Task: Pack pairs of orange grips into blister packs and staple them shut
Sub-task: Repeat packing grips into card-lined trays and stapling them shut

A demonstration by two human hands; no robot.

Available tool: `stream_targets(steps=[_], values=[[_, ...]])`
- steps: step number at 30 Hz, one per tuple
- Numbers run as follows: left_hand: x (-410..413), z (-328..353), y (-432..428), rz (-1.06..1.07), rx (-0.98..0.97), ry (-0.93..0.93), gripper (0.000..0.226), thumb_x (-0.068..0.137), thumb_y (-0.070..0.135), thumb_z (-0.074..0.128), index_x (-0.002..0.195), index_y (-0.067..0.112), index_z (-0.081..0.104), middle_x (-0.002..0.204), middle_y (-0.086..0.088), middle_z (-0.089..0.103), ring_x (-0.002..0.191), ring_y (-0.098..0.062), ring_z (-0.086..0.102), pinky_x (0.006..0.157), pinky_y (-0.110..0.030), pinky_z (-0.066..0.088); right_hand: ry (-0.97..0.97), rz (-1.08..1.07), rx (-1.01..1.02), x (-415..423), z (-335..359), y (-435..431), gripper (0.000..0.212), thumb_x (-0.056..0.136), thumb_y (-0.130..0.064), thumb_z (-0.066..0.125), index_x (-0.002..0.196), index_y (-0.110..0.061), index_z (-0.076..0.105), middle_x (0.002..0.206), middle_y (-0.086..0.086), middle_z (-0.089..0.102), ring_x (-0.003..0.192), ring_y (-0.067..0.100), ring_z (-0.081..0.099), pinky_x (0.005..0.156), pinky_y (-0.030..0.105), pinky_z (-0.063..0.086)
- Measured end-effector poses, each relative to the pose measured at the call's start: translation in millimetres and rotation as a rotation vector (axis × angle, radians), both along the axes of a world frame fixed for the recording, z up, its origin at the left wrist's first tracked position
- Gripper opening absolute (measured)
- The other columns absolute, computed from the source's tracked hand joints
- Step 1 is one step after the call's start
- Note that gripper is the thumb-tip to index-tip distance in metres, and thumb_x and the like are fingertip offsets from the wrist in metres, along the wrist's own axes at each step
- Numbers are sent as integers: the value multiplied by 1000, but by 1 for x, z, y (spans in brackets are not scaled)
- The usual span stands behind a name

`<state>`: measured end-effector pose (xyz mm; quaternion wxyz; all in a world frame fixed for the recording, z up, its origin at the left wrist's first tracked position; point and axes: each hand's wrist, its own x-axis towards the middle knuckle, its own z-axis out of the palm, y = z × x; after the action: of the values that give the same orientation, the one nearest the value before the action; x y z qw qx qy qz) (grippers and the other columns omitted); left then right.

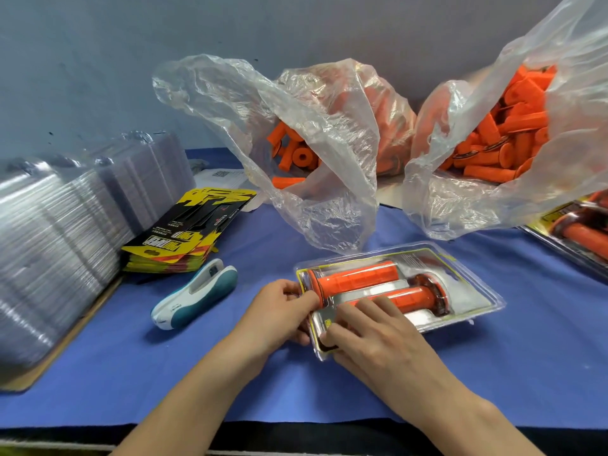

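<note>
The blister pack with two orange grips is pinched by the left hand and pressed down by the open right hand.

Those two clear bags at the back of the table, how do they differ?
The right bag looks fuller: its orange grips are heaped high, while the left bag shows only a few at its mouth, the rest veiled by cloudy plastic. The right bag's plastic rises past the picture's top; the left bag's flops leftward, lower. Both are thin, clear plastic holding loose orange grips on the blue table.
</note>
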<state>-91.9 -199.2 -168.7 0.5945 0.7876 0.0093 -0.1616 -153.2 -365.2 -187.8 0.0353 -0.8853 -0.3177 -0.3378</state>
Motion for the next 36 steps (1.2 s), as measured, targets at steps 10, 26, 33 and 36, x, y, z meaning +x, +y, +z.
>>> stream_targets(steps=[10,26,33,36], values=[[22,12,9,-79,71,117,34,95,24,53,72,6,69,63,-9,67,45,-13,58,39,-19,41,4,77,-56,-8,9,-5,13,87,-21,68,75,-24,61,75,-6,53,66,17,50,64,30,43],[9,-6,37,-416,647,-1154,30,85,28,58,115,25,58,116,10,57,107,-14,56,92,-29,44,88,-10,123,-10,6,-36,14,78,-16,62,87,-22,54,94,-6,57,80,23,52,76,35,42],[0,-4,8,-485,738,-1484,5,93,17,66,94,14,69,94,-1,66,82,-24,62,79,-36,51,180,-17,131,-15,4,-45,24,76,-14,55,96,-26,47,99,-9,60,86,22,53,81,34,45],[-8,-3,2,-523,818,-1591,8,97,15,61,93,15,68,89,-2,63,77,-24,58,76,-36,49,158,-149,121,-18,1,-41,24,82,-26,58,106,-27,60,95,-8,60,83,21,55,78,34,49]])
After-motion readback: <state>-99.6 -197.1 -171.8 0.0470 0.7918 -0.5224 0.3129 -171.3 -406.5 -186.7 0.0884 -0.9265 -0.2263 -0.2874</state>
